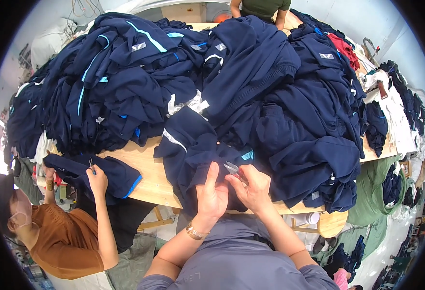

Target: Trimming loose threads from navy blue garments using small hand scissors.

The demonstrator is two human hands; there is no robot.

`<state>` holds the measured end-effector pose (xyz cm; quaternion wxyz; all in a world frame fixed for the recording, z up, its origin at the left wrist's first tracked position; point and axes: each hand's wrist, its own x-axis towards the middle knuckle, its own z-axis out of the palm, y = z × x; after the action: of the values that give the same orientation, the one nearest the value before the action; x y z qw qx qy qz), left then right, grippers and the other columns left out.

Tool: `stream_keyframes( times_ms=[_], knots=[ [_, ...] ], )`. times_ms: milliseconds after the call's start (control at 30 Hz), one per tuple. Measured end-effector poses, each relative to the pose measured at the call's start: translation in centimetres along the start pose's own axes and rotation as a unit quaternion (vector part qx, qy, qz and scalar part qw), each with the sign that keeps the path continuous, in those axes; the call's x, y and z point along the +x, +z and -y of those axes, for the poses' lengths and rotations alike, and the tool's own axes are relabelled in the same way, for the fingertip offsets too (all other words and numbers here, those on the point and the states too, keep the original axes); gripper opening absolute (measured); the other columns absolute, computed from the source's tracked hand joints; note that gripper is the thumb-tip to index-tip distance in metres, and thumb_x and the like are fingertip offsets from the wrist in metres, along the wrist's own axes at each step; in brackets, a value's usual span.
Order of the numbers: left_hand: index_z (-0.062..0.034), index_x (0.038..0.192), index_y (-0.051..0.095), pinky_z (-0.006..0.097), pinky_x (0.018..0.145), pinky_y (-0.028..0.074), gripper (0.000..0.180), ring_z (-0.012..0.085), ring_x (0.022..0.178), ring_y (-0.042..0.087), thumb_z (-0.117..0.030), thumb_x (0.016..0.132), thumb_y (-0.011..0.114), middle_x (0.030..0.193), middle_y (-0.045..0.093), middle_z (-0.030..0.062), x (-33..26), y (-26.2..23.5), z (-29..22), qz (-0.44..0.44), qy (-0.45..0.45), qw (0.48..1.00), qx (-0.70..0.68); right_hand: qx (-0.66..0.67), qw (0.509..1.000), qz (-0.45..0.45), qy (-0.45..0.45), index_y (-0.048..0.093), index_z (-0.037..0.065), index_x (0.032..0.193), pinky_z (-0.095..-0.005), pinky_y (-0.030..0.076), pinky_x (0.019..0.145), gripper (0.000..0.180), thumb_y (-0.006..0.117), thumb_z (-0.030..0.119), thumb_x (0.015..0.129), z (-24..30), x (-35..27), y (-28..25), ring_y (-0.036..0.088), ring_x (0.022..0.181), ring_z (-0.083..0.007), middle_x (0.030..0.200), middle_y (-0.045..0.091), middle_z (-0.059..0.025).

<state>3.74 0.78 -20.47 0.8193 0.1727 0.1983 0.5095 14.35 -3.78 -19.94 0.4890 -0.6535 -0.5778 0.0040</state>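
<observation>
Here, my left hand's [213, 197] fingers pinch the near part of a navy garment [189, 137], while my right hand's [252, 186] fingers are clamped around small snips [232, 168]. The garment lies partly on the wooden surface [142, 166]; it looks soft, light and floppy, probably best gripped close to the snips. Beyond, navy clothes [125, 82] rise in heaps.
</observation>
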Motion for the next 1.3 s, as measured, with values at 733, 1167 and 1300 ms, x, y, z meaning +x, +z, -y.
stream_keyframes(
  times_ms=[733, 1167, 1300],
  knots=[
    [-0.0067, 0.119, 0.049, 0.034, 0.093, 0.044, 0.026, 0.016, 0.106, 0.054, -0.012, 0.094, 0.05, 0.115, 0.056, 0.0044, -0.1, -0.3, 0.4, 0.017, 0.037, 0.998, 0.044, 0.084, 0.986, 0.09, 0.109, 0.056, 0.004, 0.077, -0.0311, 0.037, 0.044, 0.03, 0.066, 0.032, 0.083, 0.1, 1.1, -1.8, 0.051, 0.045, -0.0227, 0.057, 0.052, -0.0092],
    [-0.0039, 0.124, 0.045, 0.037, 0.096, 0.044, 0.03, 0.0185, 0.11, 0.052, -0.011, 0.095, 0.047, 0.12, 0.052, 0.0085, -0.1, -0.4, 0.6, 0.031, 0.088, 0.987, 0.131, 0.054, 0.991, 0.062, 0.104, 0.055, 0.003, 0.077, -0.0279, 0.037, 0.044, 0.029, 0.065, 0.029, 0.084, -0.2, 1.1, -2.1, 0.047, 0.045, -0.0186, 0.057, 0.051, -0.0079],
    [0.0005, 0.123, 0.045, 0.045, 0.097, 0.045, 0.033, 0.0253, 0.111, 0.054, -0.02, 0.098, 0.039, 0.122, 0.054, 0.014, 0.6, 0.3, -0.4, 0.027, -0.036, 0.998, 0.033, 0.269, 0.933, 0.015, 0.238, 0.052, 0.002, 0.083, -0.0218, 0.031, 0.049, 0.027, 0.062, 0.026, 0.089, -1.7, 0.6, -1.3, 0.035, 0.056, -0.0048, 0.061, 0.045, 0.0032]
  ],
)
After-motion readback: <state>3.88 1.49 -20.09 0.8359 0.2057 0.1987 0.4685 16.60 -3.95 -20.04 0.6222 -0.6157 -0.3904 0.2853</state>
